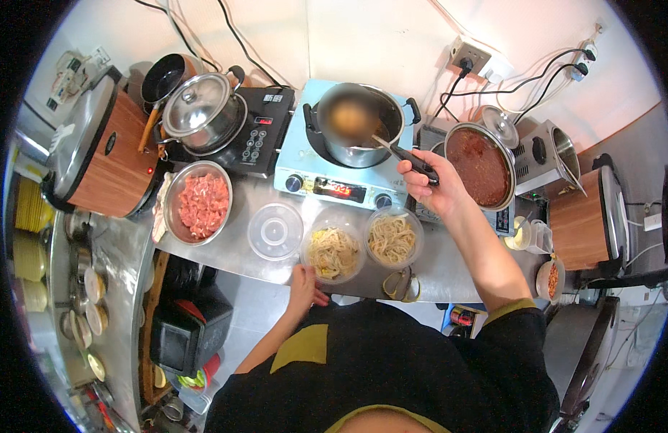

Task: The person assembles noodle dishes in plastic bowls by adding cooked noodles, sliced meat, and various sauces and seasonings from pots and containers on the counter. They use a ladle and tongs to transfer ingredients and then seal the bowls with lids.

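Over the blue cooktop (294, 155), grips a black-handled utensil (424, 170) in the right hand (433, 190), with fingers closed around the handle and well back from the metal shaft, likely for distance from the heat. Slants the shaft down over the near-right rim of the open steel pot (354, 156), apparently for an easy reach into the contents; because of the blur there, cannot tell the tip's shape. Rests the left hand (301, 289) at the front edge of the steel counter (233, 251), just beside the left noodle tub (341, 218); with fingertips partly lost against the rim, cannot tell a pinch from a loose touch. Has the right noodle tub (415, 255) close alongside, making 2 open tubs directly in front of the pot, probably for a short carry between. To the left, has a round clear lid (275, 231) flat on the counter, presumably within reach for covering 1 of the tubs. Farther out, has a bowl of raw meat (174, 216) at left and a pot of red sauce (514, 172) at right, both uncovered, perhaps for ready access.
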The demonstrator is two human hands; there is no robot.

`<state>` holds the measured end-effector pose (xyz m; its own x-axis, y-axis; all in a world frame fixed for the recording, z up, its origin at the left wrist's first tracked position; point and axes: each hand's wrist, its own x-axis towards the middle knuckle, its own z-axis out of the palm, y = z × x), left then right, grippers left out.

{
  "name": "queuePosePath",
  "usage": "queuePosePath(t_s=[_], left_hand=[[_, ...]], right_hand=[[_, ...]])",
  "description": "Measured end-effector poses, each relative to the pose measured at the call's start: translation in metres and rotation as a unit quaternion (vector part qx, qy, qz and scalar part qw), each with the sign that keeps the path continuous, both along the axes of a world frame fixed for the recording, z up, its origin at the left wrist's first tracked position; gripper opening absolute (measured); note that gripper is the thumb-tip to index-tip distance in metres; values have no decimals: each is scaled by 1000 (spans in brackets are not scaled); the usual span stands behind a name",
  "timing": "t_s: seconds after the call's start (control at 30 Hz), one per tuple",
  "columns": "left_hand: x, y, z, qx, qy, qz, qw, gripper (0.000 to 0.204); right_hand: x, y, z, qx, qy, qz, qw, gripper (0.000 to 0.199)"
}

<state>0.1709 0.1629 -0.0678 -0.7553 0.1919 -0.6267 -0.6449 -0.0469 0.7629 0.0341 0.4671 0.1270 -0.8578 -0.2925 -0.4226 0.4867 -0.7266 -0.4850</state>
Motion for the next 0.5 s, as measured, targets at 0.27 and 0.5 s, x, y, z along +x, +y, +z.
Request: queuePosePath(t_s=[0.27, 0.5], left_hand=[[-12, 28, -39, -71, 201, 102, 972, 62], [-47, 22, 23, 119, 220, 130, 960, 65]], right_hand=[[1, 13, 3, -1, -4, 25, 1000, 17], [9, 18, 9, 4, 10, 16, 1000, 20]])
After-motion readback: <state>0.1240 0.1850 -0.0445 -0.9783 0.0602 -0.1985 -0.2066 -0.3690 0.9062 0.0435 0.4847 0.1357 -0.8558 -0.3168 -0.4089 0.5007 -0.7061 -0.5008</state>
